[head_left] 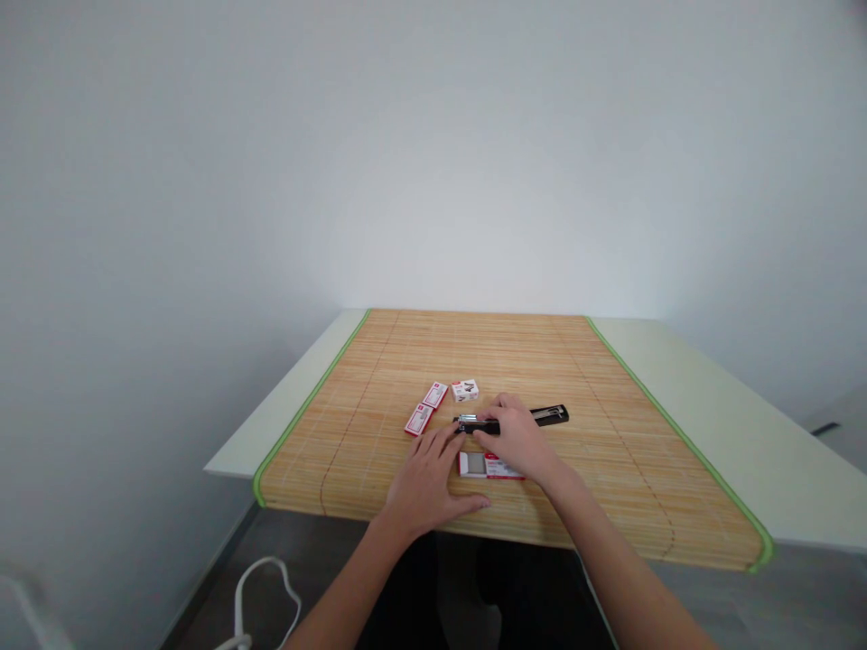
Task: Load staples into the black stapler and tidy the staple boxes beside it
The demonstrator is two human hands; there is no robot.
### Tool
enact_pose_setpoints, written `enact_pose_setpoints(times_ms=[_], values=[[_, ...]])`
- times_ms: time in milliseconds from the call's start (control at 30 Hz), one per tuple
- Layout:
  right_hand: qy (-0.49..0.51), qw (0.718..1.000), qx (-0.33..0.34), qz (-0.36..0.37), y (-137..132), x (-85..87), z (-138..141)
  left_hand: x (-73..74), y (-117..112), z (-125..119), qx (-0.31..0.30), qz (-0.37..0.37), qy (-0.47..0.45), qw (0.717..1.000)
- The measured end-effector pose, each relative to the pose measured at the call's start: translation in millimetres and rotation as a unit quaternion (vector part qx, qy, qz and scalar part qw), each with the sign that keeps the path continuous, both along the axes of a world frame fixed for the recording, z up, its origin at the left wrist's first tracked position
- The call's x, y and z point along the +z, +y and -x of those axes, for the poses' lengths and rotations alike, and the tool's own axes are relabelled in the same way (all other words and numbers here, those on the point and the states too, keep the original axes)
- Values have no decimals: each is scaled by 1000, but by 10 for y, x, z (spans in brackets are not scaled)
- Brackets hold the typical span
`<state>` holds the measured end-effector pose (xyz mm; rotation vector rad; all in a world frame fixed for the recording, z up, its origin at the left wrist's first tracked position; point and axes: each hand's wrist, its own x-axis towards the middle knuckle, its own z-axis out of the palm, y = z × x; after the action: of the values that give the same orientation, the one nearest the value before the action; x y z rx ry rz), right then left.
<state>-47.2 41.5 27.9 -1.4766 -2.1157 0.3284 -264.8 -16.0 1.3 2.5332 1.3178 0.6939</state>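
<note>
A black stapler (pixel 548 415) lies opened out flat on the bamboo mat (pixel 610 469). My right hand (pixel 518 438) is closed over its middle and pins it down. My left hand (pixel 426 483) lies flat on the mat, fingers stretched toward the stapler's metal left end (pixel 467 421). An open red-and-white staple box (pixel 482 465) sits between my hands, partly under the right one. Three more small staple boxes lie beyond: one (pixel 419 420), another (pixel 435 394) and a third (pixel 464 390).
The mat has green edging and covers a white table (pixel 745 424) set against a plain white wall. A white cable (pixel 261 596) loops on the floor at lower left.
</note>
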Motion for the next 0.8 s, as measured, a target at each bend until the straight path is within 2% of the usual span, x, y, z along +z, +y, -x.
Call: enact_pose_setpoints(times_ms=[233, 333, 633, 800], values=[[-10, 1000, -23, 5, -20, -25, 31, -15, 3, 2, 2, 2, -5, 1000], [-6, 1000, -13, 16, -16, -32, 31, -13, 4, 3, 2, 1, -6, 1000], [138, 988, -10, 71, 5, -23, 28, -4, 6, 1, -1, 5, -3, 1000], [162, 985, -21, 62, 100, -48, 146, 20, -4, 0, 1, 8, -9, 1000]])
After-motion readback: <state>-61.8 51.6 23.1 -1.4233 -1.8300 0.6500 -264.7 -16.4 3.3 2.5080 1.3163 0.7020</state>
